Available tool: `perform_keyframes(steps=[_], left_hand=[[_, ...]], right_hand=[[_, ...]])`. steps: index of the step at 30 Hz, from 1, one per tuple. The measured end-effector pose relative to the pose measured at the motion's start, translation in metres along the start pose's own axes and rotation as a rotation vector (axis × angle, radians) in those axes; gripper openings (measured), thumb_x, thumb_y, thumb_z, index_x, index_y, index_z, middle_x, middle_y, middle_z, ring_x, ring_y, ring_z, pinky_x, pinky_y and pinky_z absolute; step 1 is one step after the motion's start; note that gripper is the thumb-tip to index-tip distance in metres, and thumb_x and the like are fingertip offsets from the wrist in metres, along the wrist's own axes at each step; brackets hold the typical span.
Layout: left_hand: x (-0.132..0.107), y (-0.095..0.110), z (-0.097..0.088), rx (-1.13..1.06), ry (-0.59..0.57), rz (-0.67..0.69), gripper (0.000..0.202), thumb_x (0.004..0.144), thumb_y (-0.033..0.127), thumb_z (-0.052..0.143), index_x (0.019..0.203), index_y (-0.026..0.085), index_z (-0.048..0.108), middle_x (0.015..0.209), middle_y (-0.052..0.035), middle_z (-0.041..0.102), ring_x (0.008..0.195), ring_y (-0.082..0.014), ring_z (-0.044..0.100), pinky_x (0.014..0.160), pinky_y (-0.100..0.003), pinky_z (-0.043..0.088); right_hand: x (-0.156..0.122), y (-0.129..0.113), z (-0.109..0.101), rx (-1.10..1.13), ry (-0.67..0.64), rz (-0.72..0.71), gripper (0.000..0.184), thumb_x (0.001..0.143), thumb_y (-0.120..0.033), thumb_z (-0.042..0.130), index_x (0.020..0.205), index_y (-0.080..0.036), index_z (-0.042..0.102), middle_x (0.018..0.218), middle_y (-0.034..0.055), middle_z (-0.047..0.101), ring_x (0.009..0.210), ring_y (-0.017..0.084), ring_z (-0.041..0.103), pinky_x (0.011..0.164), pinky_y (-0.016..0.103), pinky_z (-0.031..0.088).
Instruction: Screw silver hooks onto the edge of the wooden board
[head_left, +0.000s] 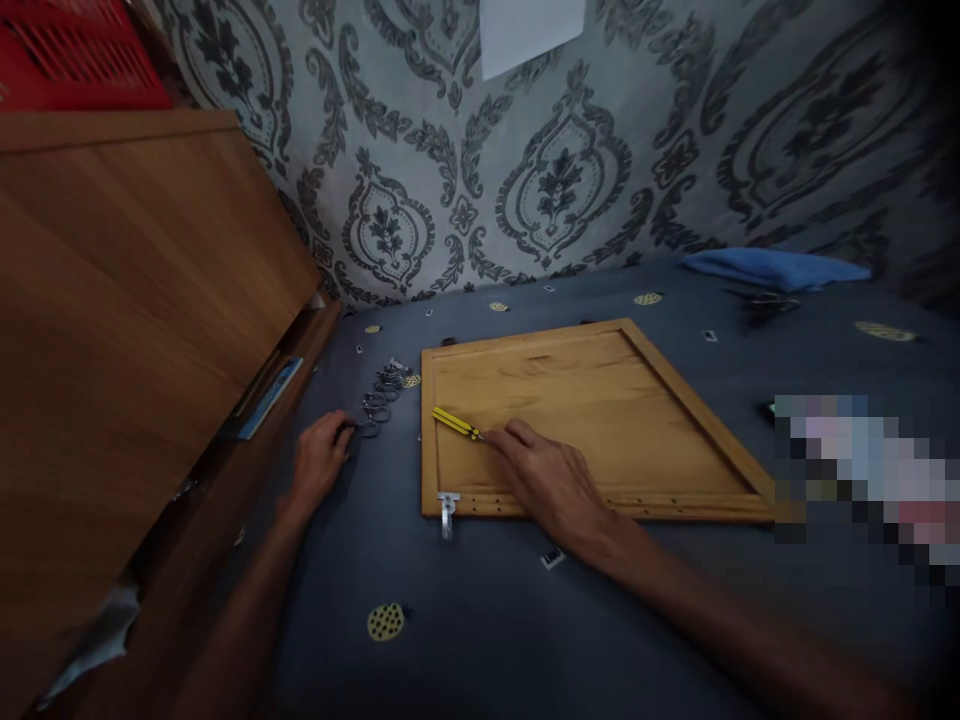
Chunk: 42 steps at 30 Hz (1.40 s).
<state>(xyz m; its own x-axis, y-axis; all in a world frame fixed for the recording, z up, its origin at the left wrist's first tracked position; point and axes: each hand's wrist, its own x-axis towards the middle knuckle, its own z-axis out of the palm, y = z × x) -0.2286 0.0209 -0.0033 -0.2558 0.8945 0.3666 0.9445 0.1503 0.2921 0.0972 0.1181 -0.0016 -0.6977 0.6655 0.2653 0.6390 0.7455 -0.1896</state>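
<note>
My left hand [322, 455] is on the dark blue cloth with its fingers pinched at the near end of a row of silver metal hooks [376, 412]; its fingertips meet the closest hook. A framed wooden panel [585, 400] lies flat to the right of the row. Over this panel, my right hand [551, 480] has its fingers closed on the metal shaft end of a yellow-and-black screwdriver [456, 423], whose handle points away to the left. One metal hook [448, 512] sits at the panel's near left corner, with small holes along that near rail.
A wooden cabinet [142, 270] bounds the left side, with a red basket [82, 60] on top. Patterned wallpaper [465, 170] rises behind. Towards the back right are a blue cloth [780, 270] and a dark tool [761, 305]. A blurred-out object [870, 470] lies at right.
</note>
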Motion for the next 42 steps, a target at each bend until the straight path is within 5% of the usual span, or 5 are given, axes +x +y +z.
perform_keyframes(steps=[13, 27, 36, 42], left_hand=[[-0.010, -0.003, -0.006, 0.268, -0.017, 0.128, 0.025, 0.102, 0.025, 0.050, 0.081, 0.023, 0.063, 0.086, -0.0066, 0.067, 0.089, -0.0238, 0.062, 0.071, -0.030, 0.042], [-0.015, -0.009, -0.004, 0.372, 0.051, 0.195, 0.023, 0.104, 0.019, 0.047, 0.088, 0.021, 0.065, 0.086, -0.0075, 0.068, 0.087, -0.0237, 0.063, 0.069, -0.030, 0.041], [-0.019, -0.004, -0.009, 0.295, 0.116, 0.167, 0.025, 0.101, 0.020, 0.047, 0.078, 0.022, 0.059, 0.080, -0.0095, 0.065, 0.082, -0.0263, 0.063, 0.070, -0.033, 0.045], [-0.016, 0.011, -0.022, 0.087, 0.142, 0.117, 0.021, 0.101, 0.026, 0.046, 0.093, 0.019, 0.064, 0.092, -0.0099, 0.074, 0.088, -0.0245, 0.070, 0.079, -0.034, 0.052]], right_hand=[[-0.021, 0.007, 0.011, 0.179, 0.252, -0.171, 0.022, 0.099, -0.008, 0.051, 0.106, -0.018, 0.070, 0.096, 0.0065, 0.068, 0.078, 0.018, 0.068, 0.066, 0.026, 0.051], [-0.020, 0.009, 0.017, 0.229, 0.216, -0.136, 0.022, 0.101, -0.012, 0.049, 0.106, -0.020, 0.069, 0.096, 0.0063, 0.067, 0.080, 0.019, 0.069, 0.070, 0.028, 0.054], [-0.020, 0.008, 0.016, 0.266, 0.204, -0.124, 0.022, 0.101, -0.013, 0.050, 0.108, -0.021, 0.069, 0.098, 0.0063, 0.068, 0.083, 0.019, 0.069, 0.074, 0.028, 0.056], [-0.020, 0.009, 0.016, 0.276, 0.244, -0.145, 0.025, 0.101, -0.012, 0.048, 0.111, -0.020, 0.069, 0.097, 0.0068, 0.069, 0.082, 0.019, 0.069, 0.072, 0.028, 0.056]])
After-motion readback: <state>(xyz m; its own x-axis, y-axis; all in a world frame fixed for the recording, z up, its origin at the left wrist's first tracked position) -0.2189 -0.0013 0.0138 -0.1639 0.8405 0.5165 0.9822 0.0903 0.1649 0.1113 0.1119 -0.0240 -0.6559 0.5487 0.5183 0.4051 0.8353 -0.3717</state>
